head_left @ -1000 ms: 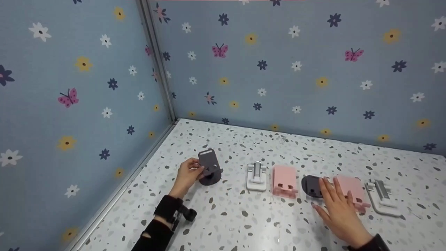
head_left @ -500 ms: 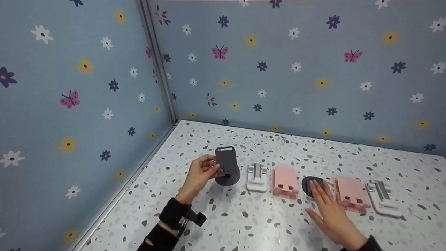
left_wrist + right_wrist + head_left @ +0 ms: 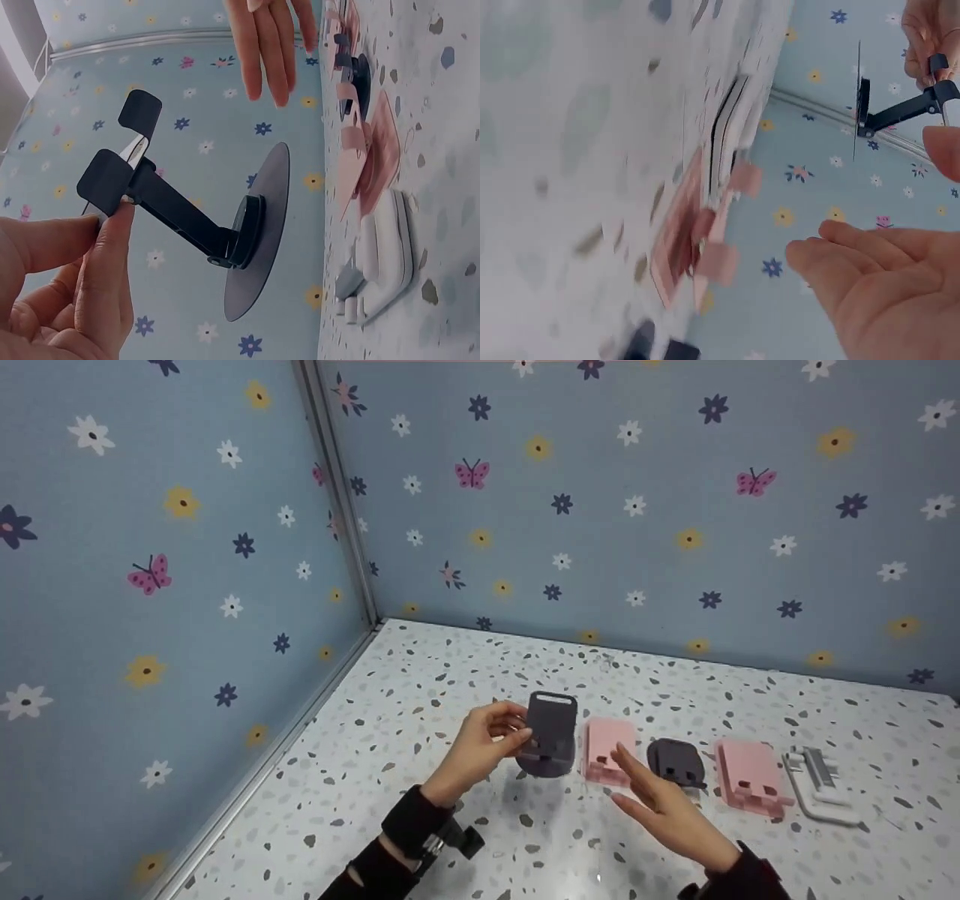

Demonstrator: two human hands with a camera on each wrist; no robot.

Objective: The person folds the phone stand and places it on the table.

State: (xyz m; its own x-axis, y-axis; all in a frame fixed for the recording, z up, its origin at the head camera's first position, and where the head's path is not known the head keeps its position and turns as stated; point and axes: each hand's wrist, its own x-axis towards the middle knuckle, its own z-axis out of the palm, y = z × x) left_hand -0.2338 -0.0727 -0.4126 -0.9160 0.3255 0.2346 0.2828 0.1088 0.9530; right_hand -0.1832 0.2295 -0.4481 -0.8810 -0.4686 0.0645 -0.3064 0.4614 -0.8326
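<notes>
My left hand point(image 3: 480, 746) pinches an unfolded dark grey phone stand point(image 3: 553, 721) by the edge of its slotted plate. The left wrist view shows the stand's hinged arm point(image 3: 184, 214) and round base point(image 3: 274, 217) raised off the table. My right hand point(image 3: 667, 810) hovers with straight fingers, holding nothing, in front of a folded pink phone stand point(image 3: 606, 735) and a folded dark phone stand point(image 3: 676, 761). A folded white phone stand point(image 3: 386, 255) lies on the table in the left wrist view; the held stand hides it in the head view.
Further right along the row lie another pink phone stand point(image 3: 752, 774) and another white one point(image 3: 825, 787). The speckled white table point(image 3: 450, 660) meets a flowered blue wall point(image 3: 637, 510) at the back and another panel point(image 3: 180, 622) on the left.
My left hand has carried the dark phone stand rightward, in front of the nearer white stand. My right hand has left the folded dark stand and moved left.
</notes>
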